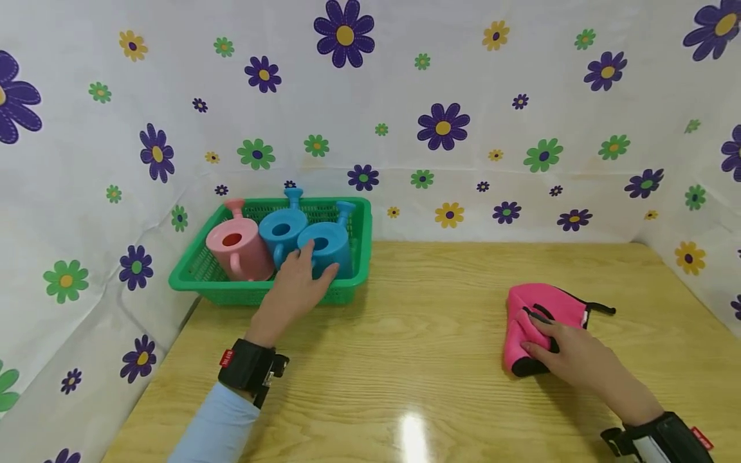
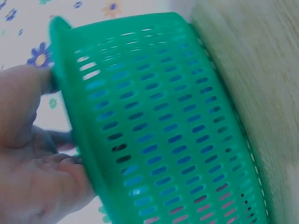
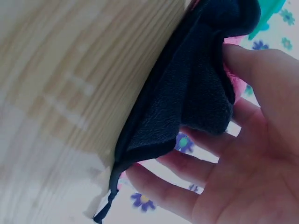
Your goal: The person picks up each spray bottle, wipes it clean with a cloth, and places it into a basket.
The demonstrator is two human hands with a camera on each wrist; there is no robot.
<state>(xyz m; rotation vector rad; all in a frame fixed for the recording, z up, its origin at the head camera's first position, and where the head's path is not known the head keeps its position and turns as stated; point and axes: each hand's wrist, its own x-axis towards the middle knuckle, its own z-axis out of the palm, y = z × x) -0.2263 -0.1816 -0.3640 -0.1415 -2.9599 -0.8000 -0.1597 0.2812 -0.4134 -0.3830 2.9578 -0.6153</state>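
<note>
A green basket [image 1: 231,296] at the back left holds a pink watering can [image 1: 249,247] and two blue ones, a left blue watering can [image 1: 280,226] and a right blue watering can [image 1: 338,247]. My left hand [image 1: 295,286] reaches over the basket's front rim, fingers at the right blue can's handle side and thumb spread. The left wrist view shows the hand [image 2: 37,163] beside the rim; its fingertips are partly hidden. On the right, my right hand [image 1: 579,360] pinches a fold of a pink cloth pouch-like item [image 1: 541,296]. Its dark lining [image 3: 173,98] shows in the right wrist view.
The wooden table [image 1: 417,347] carries the basket and the cloth item. A white flowered cloth [image 1: 393,83] hangs behind and along both sides, close to the basket. A black loop [image 1: 602,308] sticks out from the cloth item.
</note>
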